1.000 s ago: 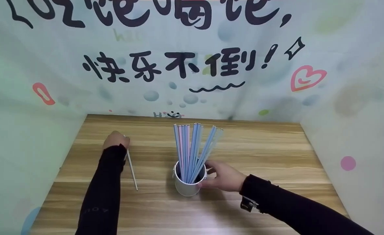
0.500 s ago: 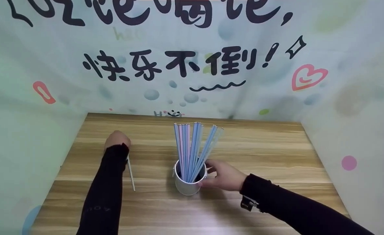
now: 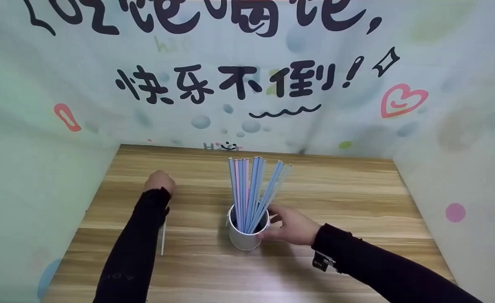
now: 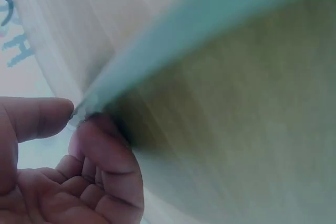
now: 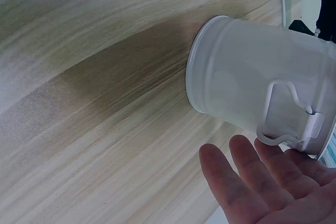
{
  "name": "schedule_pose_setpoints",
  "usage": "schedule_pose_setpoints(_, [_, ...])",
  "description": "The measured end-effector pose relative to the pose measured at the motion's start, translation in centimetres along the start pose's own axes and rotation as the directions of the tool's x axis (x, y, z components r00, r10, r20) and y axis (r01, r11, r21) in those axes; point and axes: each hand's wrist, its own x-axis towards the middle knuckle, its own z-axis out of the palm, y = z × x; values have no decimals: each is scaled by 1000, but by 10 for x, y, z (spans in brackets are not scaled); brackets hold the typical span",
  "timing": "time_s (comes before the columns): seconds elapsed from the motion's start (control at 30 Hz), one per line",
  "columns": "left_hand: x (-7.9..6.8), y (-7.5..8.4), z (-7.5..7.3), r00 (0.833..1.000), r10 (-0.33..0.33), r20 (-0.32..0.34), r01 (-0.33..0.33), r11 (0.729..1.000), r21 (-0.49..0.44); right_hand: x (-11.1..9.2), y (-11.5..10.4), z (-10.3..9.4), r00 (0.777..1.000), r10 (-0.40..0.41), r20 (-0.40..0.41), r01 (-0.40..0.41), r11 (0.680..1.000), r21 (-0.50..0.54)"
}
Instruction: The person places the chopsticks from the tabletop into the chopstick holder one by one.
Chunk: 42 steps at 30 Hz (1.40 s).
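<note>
My left hand (image 3: 160, 182), at the left of the table, pinches one end of a thin pale straw (image 3: 163, 242) between thumb and index finger. Its other end reaches back toward me beside the sleeve. In the left wrist view the straw (image 4: 178, 40) looks translucent teal, blurred where it nears the camera. A small white metal bucket (image 3: 245, 240) stands upright at centre, bearing a bunch of blue and pink straws (image 3: 247, 193) that lean apart. Against its right side rests my right hand (image 3: 293, 227), thumb in front near the rim. The right wrist view shows straight fingers (image 5: 257, 174) by the bucket's handle (image 5: 268, 111).
The wooden table (image 3: 335, 185) is bounded by a printed cloth backdrop (image 3: 230, 122) behind and pale walls at left and right. A small dark device (image 3: 323, 261) is strapped on the right wrist.
The held straw's near end has swung left, closer to the left sleeve. My right hand stays at the bucket. The whole head view has shifted slightly.
</note>
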Motion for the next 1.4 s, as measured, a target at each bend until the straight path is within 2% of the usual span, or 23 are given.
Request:
schedule_pose_setpoints(0.3, [-8,0,3,997,5,75,1,997,-77,0,-1,0,1000,-7,5,7,1000,26])
schedule_pose_setpoints(0.53, [-15,7,4,995,72,74,-68,996,-51,0,-2,-1,1000,-26,4,26,1000,7])
schedule_pose_setpoints(0.63, [-21,13,1,994,81,75,-77,995,-58,0,-1,-1,1000,-31,1,31,999,9])
schedule_pose_setpoints(0.83, [-30,25,-10,991,75,111,-61,990,-124,1,1,0,999,-40,-6,40,999,19])
schedule_pose_setpoints(0.93, [-34,31,-16,989,73,132,-45,979,-200,1,1,0,999,-41,-5,41,999,20])
schedule_pose_setpoints(1.07, [-39,37,-25,988,96,119,-63,964,-257,1,1,0,999,-39,-3,39,999,15])
schedule_pose_setpoints(1.23, [-44,44,-40,987,138,83,-112,959,-262,2,1,1,999,-47,-1,47,999,19])
schedule_pose_setpoints(1.4, [-52,53,-59,987,151,55,-127,943,-308,2,0,2,998,-59,0,59,998,19])
